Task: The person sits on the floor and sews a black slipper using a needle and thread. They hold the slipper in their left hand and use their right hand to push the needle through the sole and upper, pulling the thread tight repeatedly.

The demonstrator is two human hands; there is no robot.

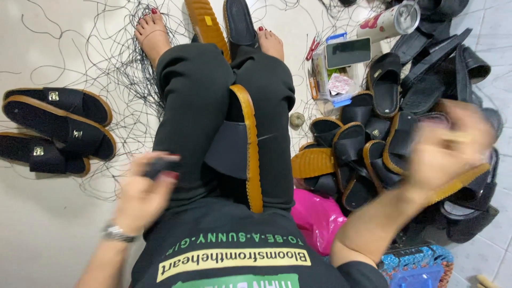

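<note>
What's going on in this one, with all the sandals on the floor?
A person sits on the floor with a black sandal with a tan sole wedged on edge between their knees. The left hand, blurred, seems to pinch a small dark object; what it is cannot be told. The right hand, also blurred, is raised over a pile of similar sandals. Three more sandals lie to the left, among loose black threads.
</note>
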